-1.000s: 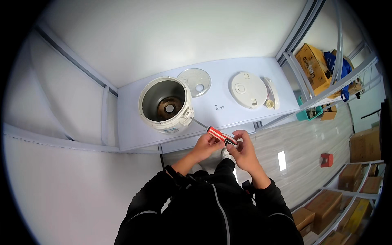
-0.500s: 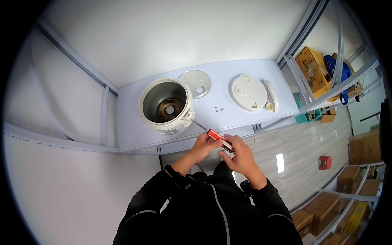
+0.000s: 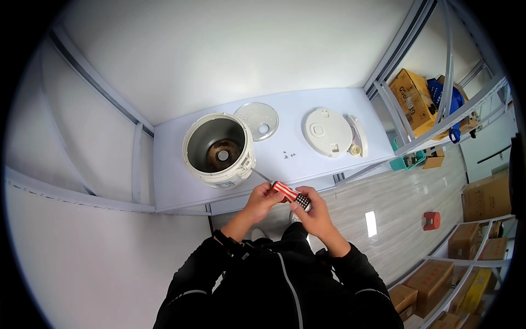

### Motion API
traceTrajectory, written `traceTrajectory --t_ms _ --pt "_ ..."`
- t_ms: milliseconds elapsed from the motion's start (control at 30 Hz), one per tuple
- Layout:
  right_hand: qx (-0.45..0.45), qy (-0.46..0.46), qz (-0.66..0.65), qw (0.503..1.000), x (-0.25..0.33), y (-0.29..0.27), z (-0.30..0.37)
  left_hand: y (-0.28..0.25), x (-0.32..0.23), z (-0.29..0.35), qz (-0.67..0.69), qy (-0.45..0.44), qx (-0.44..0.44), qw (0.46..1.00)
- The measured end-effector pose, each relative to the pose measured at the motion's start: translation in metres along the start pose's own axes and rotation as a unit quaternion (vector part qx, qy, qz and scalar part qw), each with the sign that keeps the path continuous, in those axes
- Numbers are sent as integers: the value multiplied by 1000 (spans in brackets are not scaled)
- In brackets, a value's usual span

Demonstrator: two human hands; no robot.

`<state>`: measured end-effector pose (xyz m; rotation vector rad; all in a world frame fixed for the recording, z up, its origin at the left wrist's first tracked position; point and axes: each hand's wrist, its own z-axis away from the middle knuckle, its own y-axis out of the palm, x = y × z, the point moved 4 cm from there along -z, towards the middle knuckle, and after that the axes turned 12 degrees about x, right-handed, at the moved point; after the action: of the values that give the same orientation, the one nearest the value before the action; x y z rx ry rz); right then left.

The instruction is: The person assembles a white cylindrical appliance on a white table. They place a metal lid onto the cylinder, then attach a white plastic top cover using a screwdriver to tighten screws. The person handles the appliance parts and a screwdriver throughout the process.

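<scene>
Both hands grip a screwdriver (image 3: 285, 191) with a red and white handle and a black dotted end. My left hand (image 3: 262, 202) is closed around the front of the handle, near the shaft. My right hand (image 3: 315, 211) is closed on the rear end. The metal shaft points up and left toward the side of a white rice cooker body (image 3: 219, 178); whether its tip touches is too small to tell. That body stands lidless, with its grey inside and brown-stained bottom showing. Several small screws (image 3: 289, 156) lie on the white table (image 3: 307, 170) to its right.
Behind the cooker lies a round metal plate (image 3: 256, 118) with a hole. A round white lid (image 3: 327, 132) and a curved white strip (image 3: 357, 136) lie at the right. Metal frame posts (image 3: 131, 164) border the table. Cardboard boxes (image 3: 433, 279) fill a shelf at lower right.
The screwdriver's handle has turned about its length, now showing stripes and its dotted end. My fingers have shifted on it. The whole view has moved slightly, so the table sits a little lower.
</scene>
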<state>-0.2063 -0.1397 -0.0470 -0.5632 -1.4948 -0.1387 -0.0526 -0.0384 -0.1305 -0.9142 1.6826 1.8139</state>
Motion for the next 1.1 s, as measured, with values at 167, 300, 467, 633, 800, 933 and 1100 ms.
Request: traceTrajectory --t_ms 167,300,467,633,800,933,1100 --pt "-15 -157 358 920 25 0 1 -5 3 3 -46 0 -39 998" --pt "-12 -80 222 972 12 1 2 -5 2 1 -81 -39 -47 995" --pt "109 217 -274 930 -20 0 0 12 -16 -3 -44 2 -1 999" --pt "-11 26 -6 1000 -12 6 2 5 -13 -3 -74 -18 -13 997" --pt "-16 -169 306 937 19 2 0 -1 -10 -1 -97 -23 -49 994" --pt "12 -142 298 944 17 4 -1 -11 -5 0 -116 -39 -43 992" --pt "60 126 -204 969 -18 9 -4 10 -27 -1 -59 -20 8 998"
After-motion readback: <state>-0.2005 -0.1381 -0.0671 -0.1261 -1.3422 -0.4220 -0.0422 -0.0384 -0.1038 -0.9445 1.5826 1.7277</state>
